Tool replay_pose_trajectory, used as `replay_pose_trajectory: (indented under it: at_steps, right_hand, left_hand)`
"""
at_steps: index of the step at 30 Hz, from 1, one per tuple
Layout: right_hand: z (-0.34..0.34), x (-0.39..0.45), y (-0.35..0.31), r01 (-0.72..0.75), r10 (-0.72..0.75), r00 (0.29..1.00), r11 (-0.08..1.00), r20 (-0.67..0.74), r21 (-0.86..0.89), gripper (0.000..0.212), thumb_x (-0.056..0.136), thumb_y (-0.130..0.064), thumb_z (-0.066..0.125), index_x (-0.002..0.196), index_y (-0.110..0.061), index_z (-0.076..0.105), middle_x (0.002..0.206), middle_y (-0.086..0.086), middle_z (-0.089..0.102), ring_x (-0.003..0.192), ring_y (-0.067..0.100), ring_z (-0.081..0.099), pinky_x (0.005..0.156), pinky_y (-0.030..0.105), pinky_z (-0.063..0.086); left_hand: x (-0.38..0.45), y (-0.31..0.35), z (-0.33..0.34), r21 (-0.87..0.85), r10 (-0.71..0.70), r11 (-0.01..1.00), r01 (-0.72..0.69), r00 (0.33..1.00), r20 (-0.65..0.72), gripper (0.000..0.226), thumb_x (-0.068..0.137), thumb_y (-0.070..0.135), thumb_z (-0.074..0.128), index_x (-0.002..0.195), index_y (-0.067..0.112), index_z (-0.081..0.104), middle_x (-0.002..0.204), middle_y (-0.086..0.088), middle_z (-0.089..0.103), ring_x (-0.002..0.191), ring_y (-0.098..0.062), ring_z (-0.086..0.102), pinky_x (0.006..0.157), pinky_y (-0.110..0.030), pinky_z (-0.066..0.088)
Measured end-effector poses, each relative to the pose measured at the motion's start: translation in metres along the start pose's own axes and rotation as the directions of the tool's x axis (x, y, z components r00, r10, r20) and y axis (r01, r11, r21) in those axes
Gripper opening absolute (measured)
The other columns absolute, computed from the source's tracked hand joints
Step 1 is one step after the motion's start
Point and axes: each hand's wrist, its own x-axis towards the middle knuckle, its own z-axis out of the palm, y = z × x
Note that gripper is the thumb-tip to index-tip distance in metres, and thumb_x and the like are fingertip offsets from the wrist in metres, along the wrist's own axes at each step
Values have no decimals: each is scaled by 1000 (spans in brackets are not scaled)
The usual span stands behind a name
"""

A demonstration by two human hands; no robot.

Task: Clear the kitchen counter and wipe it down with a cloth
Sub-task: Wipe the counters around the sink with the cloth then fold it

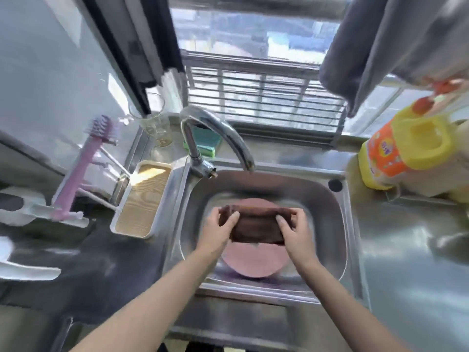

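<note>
I see a stainless steel surface [406, 250] with a sink [340, 219] set into its middle. On its left part lies a white tray with a wood-grain bottom [142, 199], just beside the sink. At the far edge stand a clear glass [154, 123] and a green sponge [205, 141], behind the faucet [213, 138]. On the far right stands a yellow bottle with an orange label [396, 153].

Pink plate [251, 262] in sink: middle hidden behind brown cloth [256, 228]. Yellow bottle [406, 153] cut by right edge, label blurred. Cloth ends covered by fingers [232, 218].
</note>
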Motion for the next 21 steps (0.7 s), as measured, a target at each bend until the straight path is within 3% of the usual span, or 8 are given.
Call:
replay_pose_trajectory:
  at_steps: [2,6,8,11,14,18,21]
  right_hand:
    - [-25,39,-12,27,-28,999,999,-31,-20,11,90,-9,56,96,-14,49,86,-1,61,80,9,61,70,14,47]
    - [-55,118,-28,-4,3,999,1000,-40,-19,18,89,-13,58,103,-18,47,99,9,63,92,22,62,83,33,51]
    - [-60,150,-32,-15,15,1000,1000,-8,-11,23,89,-12,57,107,-22,45,107,11,62,96,22,61,87,35,51]
    - [-62,191,-33,-5,5,1000,1000,0,-19,29,88,-13,58,111,-25,45,106,8,62,97,20,61,91,37,51]
    - [-57,213,-29,5,-8,999,998,-43,-61,33,88,-15,60,116,-20,44,107,6,61,98,18,59,92,35,49]
    - [-52,223,-19,4,-32,992,975,-121,-221,33,89,-16,60,116,-10,43,107,4,55,95,15,51,83,26,42]
    - [-49,229,-5,50,-137,978,887,-159,-459,31,88,-25,61,111,-11,45,103,7,56,87,16,47,77,26,38]
  left_hand:
    - [19,26,37,-79,1,997,-2,1000,-10,28,81,13,66,105,13,51,98,-2,61,86,-8,58,77,-16,48]
    - [70,58,93,-36,75,996,-79,991,-108,52,77,-3,65,124,3,44,118,-13,56,111,-23,54,99,-29,40]
    - [95,69,112,-5,97,995,-100,978,-186,53,79,0,64,127,3,42,121,-13,55,115,-23,52,98,-26,39]
    - [126,79,133,-31,105,992,-120,947,-303,49,82,6,62,126,14,40,118,-3,53,112,-19,51,101,-27,38]
    - [148,79,147,-32,92,993,-112,920,-380,38,85,7,58,109,29,38,114,0,52,107,-18,49,98,-32,39]
    - [173,76,153,240,193,965,-111,914,-356,19,87,7,54,95,18,42,90,3,49,90,-20,51,82,-30,40]
    - [184,69,155,491,300,864,-106,893,-335,7,89,12,54,94,14,50,95,1,51,95,-22,52,78,-25,33]
